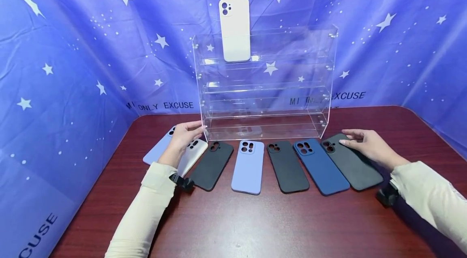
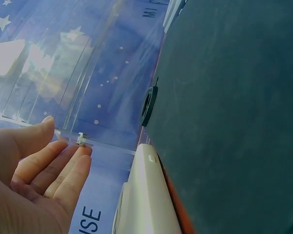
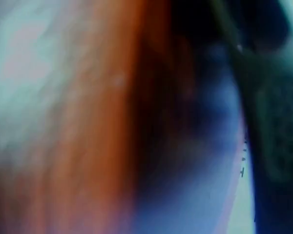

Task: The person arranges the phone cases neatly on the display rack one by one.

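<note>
My left hand (image 1: 182, 140) is at the lower left side of a clear acrylic display stand (image 1: 264, 132), its fingertips at the side panel. In the left wrist view, that hand's (image 2: 44, 180) fingers are loosely bent and hold nothing. Under it lie a light blue phone case (image 1: 155, 152) and a white phone case (image 1: 193, 156), both partly hidden. My right hand (image 1: 368, 146) hovers over the upper end of a dark grey-green phone case (image 1: 359, 173), thumb above the case, fingers reaching past its top edge. The right wrist view is too blurred to show contact.
A white phone case (image 1: 237, 35) stands on the stand's top tier. Between the hands lie a black case (image 1: 213, 166), a lavender case (image 1: 248, 173), another black case (image 1: 288, 170) and a dark blue case (image 1: 324, 170) on the reddish table (image 1: 255, 225). A starry blue curtain (image 1: 91, 55) hangs behind.
</note>
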`<move>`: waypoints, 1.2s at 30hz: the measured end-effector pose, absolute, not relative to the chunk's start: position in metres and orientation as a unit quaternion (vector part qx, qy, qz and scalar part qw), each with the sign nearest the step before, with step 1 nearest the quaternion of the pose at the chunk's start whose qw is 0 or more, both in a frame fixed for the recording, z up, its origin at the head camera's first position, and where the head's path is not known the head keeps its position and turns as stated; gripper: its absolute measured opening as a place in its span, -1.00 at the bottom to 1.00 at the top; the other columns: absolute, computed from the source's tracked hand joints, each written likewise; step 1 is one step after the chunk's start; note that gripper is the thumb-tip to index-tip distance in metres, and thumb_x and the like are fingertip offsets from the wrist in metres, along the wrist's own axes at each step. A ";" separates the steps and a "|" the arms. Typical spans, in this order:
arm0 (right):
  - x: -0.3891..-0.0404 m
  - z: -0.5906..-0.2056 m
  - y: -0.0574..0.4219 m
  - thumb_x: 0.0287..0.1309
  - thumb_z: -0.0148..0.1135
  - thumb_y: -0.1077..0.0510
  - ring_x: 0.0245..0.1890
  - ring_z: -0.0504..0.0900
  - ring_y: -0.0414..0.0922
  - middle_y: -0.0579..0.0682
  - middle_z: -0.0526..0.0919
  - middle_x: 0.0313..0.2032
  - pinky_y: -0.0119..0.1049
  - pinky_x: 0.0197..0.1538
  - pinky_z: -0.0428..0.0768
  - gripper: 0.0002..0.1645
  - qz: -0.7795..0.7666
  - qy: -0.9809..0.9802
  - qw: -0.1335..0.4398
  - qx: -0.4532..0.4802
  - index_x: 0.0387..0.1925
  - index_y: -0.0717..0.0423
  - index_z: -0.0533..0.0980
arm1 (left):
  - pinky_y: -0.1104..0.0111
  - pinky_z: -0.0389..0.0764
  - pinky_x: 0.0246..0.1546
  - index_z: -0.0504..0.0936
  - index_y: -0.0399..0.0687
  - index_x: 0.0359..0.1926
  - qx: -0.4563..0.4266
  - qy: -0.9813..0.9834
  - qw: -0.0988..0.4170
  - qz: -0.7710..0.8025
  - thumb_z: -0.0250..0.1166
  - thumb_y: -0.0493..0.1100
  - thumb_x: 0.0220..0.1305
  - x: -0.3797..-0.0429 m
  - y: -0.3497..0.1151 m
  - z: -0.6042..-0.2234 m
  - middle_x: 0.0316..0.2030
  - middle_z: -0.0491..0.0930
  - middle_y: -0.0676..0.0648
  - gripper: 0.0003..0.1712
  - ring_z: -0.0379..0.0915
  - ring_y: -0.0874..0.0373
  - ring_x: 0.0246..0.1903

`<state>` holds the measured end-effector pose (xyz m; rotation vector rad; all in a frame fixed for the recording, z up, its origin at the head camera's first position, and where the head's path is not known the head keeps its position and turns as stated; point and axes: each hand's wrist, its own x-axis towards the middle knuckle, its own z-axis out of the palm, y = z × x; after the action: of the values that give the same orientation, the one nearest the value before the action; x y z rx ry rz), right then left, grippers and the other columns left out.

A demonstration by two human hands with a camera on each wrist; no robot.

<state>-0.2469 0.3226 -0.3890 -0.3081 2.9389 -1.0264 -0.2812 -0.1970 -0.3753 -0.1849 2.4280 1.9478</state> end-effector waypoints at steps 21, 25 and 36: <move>-0.245 -0.318 0.318 0.28 0.08 0.33 -0.38 0.67 -0.22 -0.11 0.70 -0.36 -0.35 -0.37 0.67 -0.69 -0.660 0.741 0.076 -0.095 -0.24 -0.13 0.64 | 0.39 0.59 -0.06 0.52 -0.31 0.14 -0.060 0.779 0.013 0.624 0.28 -0.26 0.23 -0.281 -0.198 -0.375 0.11 0.51 -0.27 -0.55 0.54 0.03 -0.02; -0.245 -0.292 0.305 0.24 0.11 0.36 -0.38 0.66 -0.25 -0.10 0.70 -0.37 -0.39 -0.33 0.66 -0.70 -0.670 0.733 0.022 -0.118 -0.23 -0.07 0.64 | 0.37 0.59 -0.04 0.51 -0.31 0.14 -0.060 0.779 0.012 0.624 0.28 -0.26 0.23 -0.281 -0.197 -0.374 0.12 0.49 -0.28 -0.54 0.54 0.02 -0.01; -0.250 -0.241 0.271 0.14 0.17 0.45 -0.44 0.61 -0.29 -0.09 0.69 -0.42 -0.55 -0.36 0.60 -0.75 -0.696 0.688 -0.087 -0.185 -0.24 0.12 0.62 | 0.33 0.56 0.01 0.49 -0.30 0.17 -0.053 0.787 0.015 0.614 0.26 -0.23 0.25 -0.282 -0.199 -0.377 0.16 0.46 -0.27 -0.53 0.48 -0.04 0.06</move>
<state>-0.2499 0.2706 -0.2412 -0.6161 2.2904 -2.3178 -0.2819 -0.1989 -0.3775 -0.1637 2.4504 1.9117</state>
